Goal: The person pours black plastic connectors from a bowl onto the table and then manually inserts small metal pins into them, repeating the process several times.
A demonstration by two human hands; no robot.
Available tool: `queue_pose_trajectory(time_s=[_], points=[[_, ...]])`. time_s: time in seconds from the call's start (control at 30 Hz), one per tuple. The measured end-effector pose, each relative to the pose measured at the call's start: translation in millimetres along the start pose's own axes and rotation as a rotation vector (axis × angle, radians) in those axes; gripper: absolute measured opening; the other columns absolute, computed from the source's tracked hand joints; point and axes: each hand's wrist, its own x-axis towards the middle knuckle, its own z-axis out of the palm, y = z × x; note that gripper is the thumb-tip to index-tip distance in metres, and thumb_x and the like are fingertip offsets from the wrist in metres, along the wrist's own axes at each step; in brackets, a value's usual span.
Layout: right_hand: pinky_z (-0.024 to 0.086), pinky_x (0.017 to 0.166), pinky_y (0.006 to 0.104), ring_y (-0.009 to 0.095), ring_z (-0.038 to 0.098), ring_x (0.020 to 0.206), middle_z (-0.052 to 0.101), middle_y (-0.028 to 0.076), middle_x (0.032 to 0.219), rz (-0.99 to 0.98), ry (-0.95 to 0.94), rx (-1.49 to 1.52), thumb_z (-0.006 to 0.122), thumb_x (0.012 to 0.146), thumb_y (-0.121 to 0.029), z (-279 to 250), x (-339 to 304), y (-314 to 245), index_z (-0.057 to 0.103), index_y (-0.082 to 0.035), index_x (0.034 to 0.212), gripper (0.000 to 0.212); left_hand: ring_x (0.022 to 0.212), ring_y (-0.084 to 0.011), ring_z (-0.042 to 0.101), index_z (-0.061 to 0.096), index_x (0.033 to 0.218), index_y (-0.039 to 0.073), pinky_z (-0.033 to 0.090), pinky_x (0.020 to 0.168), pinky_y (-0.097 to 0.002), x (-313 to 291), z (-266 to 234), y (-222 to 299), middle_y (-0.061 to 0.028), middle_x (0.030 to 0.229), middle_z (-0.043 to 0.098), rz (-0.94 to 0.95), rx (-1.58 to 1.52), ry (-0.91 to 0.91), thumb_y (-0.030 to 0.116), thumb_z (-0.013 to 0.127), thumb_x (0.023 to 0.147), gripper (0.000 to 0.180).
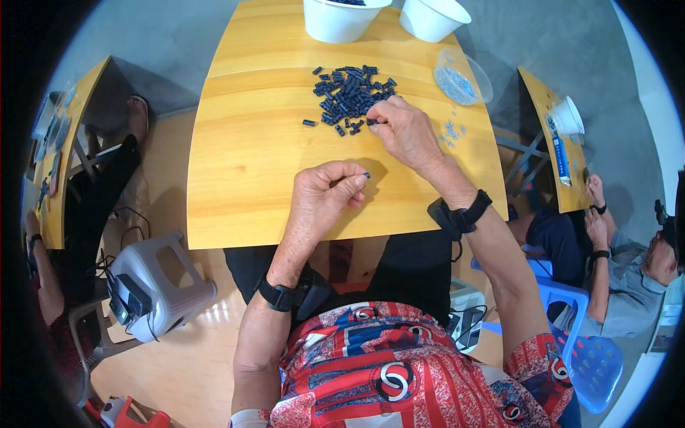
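A heap of small dark cylindrical plastic pieces (349, 89) lies toward the far half of the wooden table (242, 157). At the near right edge of the heap, my right hand (407, 132) pinches one dark piece (372, 122) between thumb and fingers. Closer to me, my left hand (325, 192) is closed in a pinch, and a tiny dark-blue tip (367, 175) pokes out past its fingertips; most of that piece is hidden. To the right of my right hand lie several small clear or silvery bits (452, 133), too small to name.
A clear round tub (477, 68) with small pale bits leans near the right edge. Two white tubs (335, 25) (432, 18) stand at the far edge, the left one holding dark pieces. Co-workers sit at side tables (78, 135) (553, 157). A white stool (171, 285) stands left.
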Motion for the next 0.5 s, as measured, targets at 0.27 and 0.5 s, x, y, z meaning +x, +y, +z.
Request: queue_pose_trajectory(time_s=[0.27,0.5], points=[[0.048,0.066,0.0416,0.032,0.060,0.074,0.059,0.011,0.078,-0.028,-0.021,0.086,0.061,0.079,-0.013,8.3,6.7,-12.8,0.065,-0.006,0.079,0.007,0.064,-0.0076,0.060,0.067,0.095,-0.001,0.052,0.058,-0.0220,-0.1,-0.2,-2.6,-0.0039,0.077,0.066,-0.014,0.001,0.011,0.004,0.064,0.086,0.011],[0.048,0.064,0.0386,0.030,0.059,0.070,0.058,0.011,0.075,-0.021,-0.042,0.059,0.065,0.075,-0.011,12.0,9.8,-10.5,0.064,-0.005,0.080,0.008,0.063,-0.0070,0.060,0.067,0.094,-0.001,0.051,0.057,-0.0216,0.3,2.3,1.0,-0.0035,0.075,0.066,-0.035,0.023,0.018,0.004,0.064,0.086,0.011]])
